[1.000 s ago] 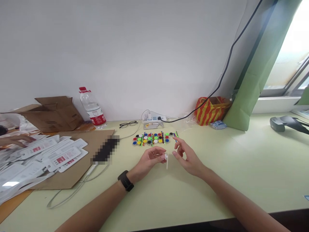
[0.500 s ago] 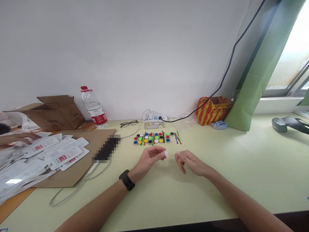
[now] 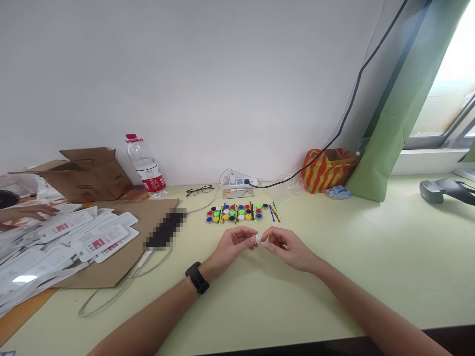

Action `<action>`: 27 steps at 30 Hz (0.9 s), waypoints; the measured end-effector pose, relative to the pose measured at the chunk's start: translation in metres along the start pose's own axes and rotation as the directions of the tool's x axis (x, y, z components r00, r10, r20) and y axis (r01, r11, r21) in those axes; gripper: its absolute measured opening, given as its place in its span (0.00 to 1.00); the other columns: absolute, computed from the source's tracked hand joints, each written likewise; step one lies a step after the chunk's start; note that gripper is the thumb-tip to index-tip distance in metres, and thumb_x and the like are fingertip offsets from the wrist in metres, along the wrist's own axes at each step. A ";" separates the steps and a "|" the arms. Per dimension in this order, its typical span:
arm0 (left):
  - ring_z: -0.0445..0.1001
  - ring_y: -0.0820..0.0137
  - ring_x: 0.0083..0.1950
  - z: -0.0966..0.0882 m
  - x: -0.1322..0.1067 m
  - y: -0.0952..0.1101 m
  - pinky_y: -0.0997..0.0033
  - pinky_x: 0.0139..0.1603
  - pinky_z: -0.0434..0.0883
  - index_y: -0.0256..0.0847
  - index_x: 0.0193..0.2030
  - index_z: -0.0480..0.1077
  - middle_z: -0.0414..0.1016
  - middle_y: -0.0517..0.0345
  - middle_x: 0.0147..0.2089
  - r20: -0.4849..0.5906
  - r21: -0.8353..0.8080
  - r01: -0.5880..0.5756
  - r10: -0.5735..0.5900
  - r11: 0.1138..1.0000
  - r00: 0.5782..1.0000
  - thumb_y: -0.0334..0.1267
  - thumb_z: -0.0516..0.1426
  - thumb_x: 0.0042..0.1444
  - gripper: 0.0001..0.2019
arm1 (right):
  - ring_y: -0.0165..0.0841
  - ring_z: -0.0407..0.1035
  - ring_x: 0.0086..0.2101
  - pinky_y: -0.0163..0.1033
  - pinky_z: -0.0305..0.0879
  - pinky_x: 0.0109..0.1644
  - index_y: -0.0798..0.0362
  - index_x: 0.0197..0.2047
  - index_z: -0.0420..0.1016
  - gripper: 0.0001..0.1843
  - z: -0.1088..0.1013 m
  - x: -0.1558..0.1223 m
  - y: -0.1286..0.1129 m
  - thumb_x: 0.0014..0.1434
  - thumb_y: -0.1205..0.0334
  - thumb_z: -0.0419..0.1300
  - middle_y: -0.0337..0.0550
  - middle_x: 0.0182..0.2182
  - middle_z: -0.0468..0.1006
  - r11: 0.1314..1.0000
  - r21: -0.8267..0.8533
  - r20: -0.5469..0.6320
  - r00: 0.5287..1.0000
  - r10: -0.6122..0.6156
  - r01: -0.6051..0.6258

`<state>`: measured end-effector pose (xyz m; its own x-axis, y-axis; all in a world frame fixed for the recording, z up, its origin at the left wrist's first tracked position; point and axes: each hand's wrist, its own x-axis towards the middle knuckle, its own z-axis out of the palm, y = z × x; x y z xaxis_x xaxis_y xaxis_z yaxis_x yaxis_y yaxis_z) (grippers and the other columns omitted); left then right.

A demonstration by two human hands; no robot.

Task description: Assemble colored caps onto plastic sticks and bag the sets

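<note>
My left hand (image 3: 240, 241) pinches a small white piece (image 3: 258, 238) between thumb and fingertips; its exact kind is too small to make out. Close to its right side is my right hand (image 3: 284, 244), fingers curved, with thumb and forefinger tips slightly apart beside the piece. Whether those tips touch it I cannot tell. Beyond both hands, several small round discs (image 3: 242, 211) with coloured tops lie in rows on the pale green table (image 3: 230, 306). Thin coloured arrow-shaped sticks (image 3: 274, 211) lie among them and at their right end.
Behind the discs are a power strip (image 3: 239, 181) and glasses (image 3: 199, 190). A bottle (image 3: 148, 170), cardboard box (image 3: 91, 173) and pile of white card holders (image 3: 100, 242) stand left, near another person's hand (image 3: 31, 212). A striped bag (image 3: 322, 170) is at the back right.
My right hand has moved left and turned, bringing its thumb and forefinger beside the white piece. My left hand keeps its pinch on the piece, nearly in place.
</note>
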<state>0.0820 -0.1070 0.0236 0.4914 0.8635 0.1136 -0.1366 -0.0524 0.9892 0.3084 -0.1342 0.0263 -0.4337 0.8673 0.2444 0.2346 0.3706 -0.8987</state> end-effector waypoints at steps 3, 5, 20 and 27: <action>0.76 0.68 0.39 0.000 0.000 0.000 0.68 0.44 0.73 0.38 0.46 0.80 0.81 0.51 0.39 0.000 0.004 -0.010 0.010 1.000 1.000 0.43 0.69 0.56 0.14 | 0.29 0.53 0.26 0.36 0.51 0.29 0.51 0.43 0.75 0.15 0.000 0.000 0.000 0.68 0.47 0.59 0.34 0.25 0.62 1.000 0.005 0.011 1.000 0.003 -0.003; 0.76 0.68 0.39 0.000 0.000 -0.001 0.67 0.44 0.73 0.39 0.46 0.80 0.80 0.51 0.39 -0.004 0.003 -0.014 0.014 1.000 1.000 0.43 0.69 0.56 0.14 | 0.29 0.54 0.26 0.36 0.51 0.29 0.51 0.43 0.75 0.17 0.000 0.000 0.000 0.67 0.45 0.59 0.34 0.25 0.63 1.000 0.006 0.010 1.000 0.013 -0.013; 0.78 0.66 0.40 0.002 -0.001 0.001 0.68 0.42 0.73 0.39 0.45 0.79 0.80 0.52 0.38 -0.088 0.031 -0.037 0.040 0.999 0.995 0.44 0.69 0.56 0.14 | 0.31 0.51 0.24 0.41 0.48 0.31 0.52 0.12 0.62 0.39 -0.015 -0.004 -0.009 0.70 0.39 0.47 0.38 0.18 0.56 0.893 0.404 0.231 0.967 0.109 -0.197; 0.79 0.65 0.41 -0.004 0.004 0.000 0.66 0.42 0.75 0.39 0.45 0.79 0.81 0.50 0.39 -0.150 0.092 -0.064 0.077 0.994 0.986 0.46 0.69 0.55 0.16 | 0.30 0.47 0.24 0.39 0.42 0.29 0.53 0.24 0.69 0.32 -0.015 0.003 0.001 0.62 0.31 0.57 0.35 0.20 0.56 0.875 0.448 0.006 0.979 0.204 -0.185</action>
<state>0.0806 -0.1015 0.0241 0.3451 0.9223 0.1743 -0.0878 -0.1532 0.9843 0.3205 -0.1259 0.0316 -0.3821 0.9226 0.0536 -0.1038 0.0148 -0.9945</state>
